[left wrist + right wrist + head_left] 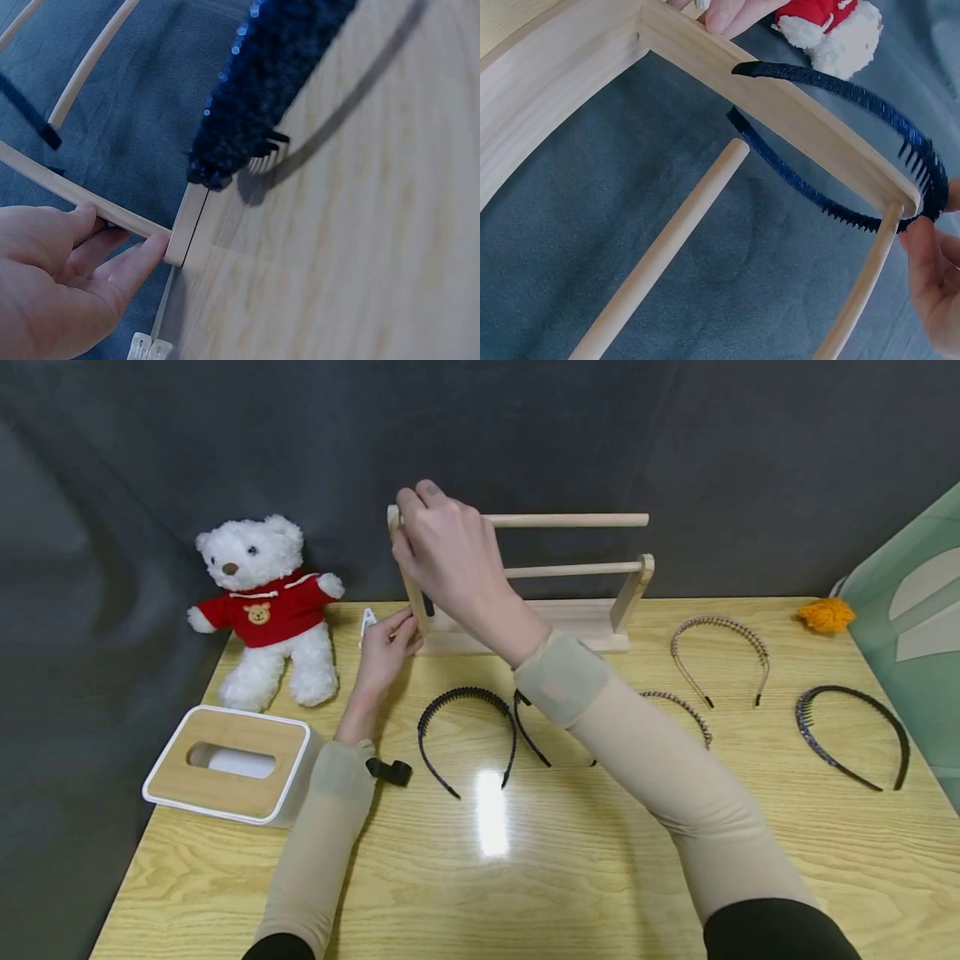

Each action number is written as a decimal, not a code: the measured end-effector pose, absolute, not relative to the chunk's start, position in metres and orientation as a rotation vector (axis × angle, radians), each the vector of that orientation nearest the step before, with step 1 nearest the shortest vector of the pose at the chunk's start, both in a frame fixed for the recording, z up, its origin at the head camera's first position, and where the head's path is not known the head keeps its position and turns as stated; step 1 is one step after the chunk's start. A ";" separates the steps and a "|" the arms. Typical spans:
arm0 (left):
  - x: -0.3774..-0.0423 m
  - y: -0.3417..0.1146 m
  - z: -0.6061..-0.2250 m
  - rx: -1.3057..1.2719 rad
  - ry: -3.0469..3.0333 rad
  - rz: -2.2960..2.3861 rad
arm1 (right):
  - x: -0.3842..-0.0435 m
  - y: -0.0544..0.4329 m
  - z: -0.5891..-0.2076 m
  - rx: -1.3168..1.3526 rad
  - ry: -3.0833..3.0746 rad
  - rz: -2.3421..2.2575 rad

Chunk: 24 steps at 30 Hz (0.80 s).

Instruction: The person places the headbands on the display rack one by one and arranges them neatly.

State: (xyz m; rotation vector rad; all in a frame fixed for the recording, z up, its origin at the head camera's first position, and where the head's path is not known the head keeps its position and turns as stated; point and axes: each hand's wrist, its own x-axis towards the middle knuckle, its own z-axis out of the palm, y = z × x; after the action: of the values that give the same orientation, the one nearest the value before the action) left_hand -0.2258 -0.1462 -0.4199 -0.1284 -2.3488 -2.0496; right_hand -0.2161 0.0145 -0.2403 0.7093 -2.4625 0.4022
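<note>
A dark blue, glittery toothed headband (933,171) is pinched at its curved middle by my right hand (450,543), at the top left end of a wooden stand (566,520). In the right wrist view its two arms pass on either side of the stand's left upright (780,105), with the tips pointing toward the base. Low on that same upright, my left hand (386,647) grips the wood between thumb and fingers. In the head view my right hand hides most of the headband. White hair clips (148,348) lie beside the stand's base.
Several headbands lie on the table, including a black one (467,693), a beaded one (720,621) and one at the right (855,690). A white teddy bear (258,618) and tissue box (168,762) stand left. An orange fluffy item (827,615) lies back right.
</note>
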 end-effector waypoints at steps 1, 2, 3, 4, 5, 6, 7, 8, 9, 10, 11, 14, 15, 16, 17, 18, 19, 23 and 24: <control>-0.226 -0.146 -0.420 -0.129 -2.352 -2.048 | -0.216 0.015 -0.241 0.710 -2.462 0.405; -0.226 -0.146 -0.420 -0.130 -2.354 -2.047 | -0.216 0.015 -0.241 0.712 -2.460 0.409; -0.226 -0.146 -0.420 -0.132 -2.356 -2.048 | -0.216 0.016 -0.242 0.711 -2.456 0.412; -0.226 -0.146 -0.420 -0.133 -2.357 -2.049 | -0.215 0.016 -0.242 0.712 -2.445 0.418; -0.226 -0.146 -0.420 -0.135 -2.360 -2.048 | -0.216 0.017 -0.243 0.714 -2.431 0.426; -0.226 -0.146 -0.421 -0.139 -2.364 -2.047 | -0.216 0.018 -0.244 0.715 -2.418 0.434; -0.226 -0.146 -0.421 -0.141 -2.363 -2.049 | -0.216 0.018 -0.244 0.719 -2.403 0.445; -0.226 -0.146 -0.421 -0.143 -2.361 -2.050 | -0.216 0.019 -0.245 0.725 -2.390 0.455; -0.226 -0.146 -0.421 -0.146 -2.360 -2.050 | -0.216 0.019 -0.245 0.732 -2.378 0.467; -0.226 -0.146 -0.422 -0.146 -2.357 -2.052 | -0.217 0.019 -0.246 0.739 -2.369 0.476; -0.226 -0.146 -0.422 -0.146 -2.356 -2.053 | -0.217 0.019 -0.246 0.744 -2.368 0.479; -0.226 -0.145 -0.422 -0.140 -2.346 -2.062 | -0.217 0.020 -0.247 0.752 -2.366 0.483; -0.226 -0.145 -0.422 -0.135 -2.342 -2.067 | -0.217 0.021 -0.247 0.752 -2.367 0.485; -0.226 -0.145 -0.422 -0.129 -2.340 -2.068 | -0.217 0.022 -0.246 0.749 -2.367 0.488; -0.226 -0.144 -0.422 -0.126 -2.339 -2.067 | -0.216 0.023 -0.246 0.747 -2.364 0.493; -0.226 -0.144 -0.421 -0.125 -2.338 -2.067 | -0.216 0.024 -0.245 0.742 -2.362 0.503; -0.226 -0.144 -0.421 -0.124 -2.339 -2.062 | -0.215 0.026 -0.244 0.729 -2.368 0.520; -0.227 -0.144 -0.421 -0.122 -2.336 -2.050 | -0.210 0.037 -0.236 0.640 -2.400 0.609; -0.227 -0.144 -0.420 -0.120 -2.337 -2.046 | -0.209 0.040 -0.233 0.614 -2.416 0.634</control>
State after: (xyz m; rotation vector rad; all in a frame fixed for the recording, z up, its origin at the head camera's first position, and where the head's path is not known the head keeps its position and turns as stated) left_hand -0.2267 -0.1444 -0.4203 -0.1197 -2.3365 -2.0464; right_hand -0.2087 0.0402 -0.2331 0.6139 -2.4156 0.6341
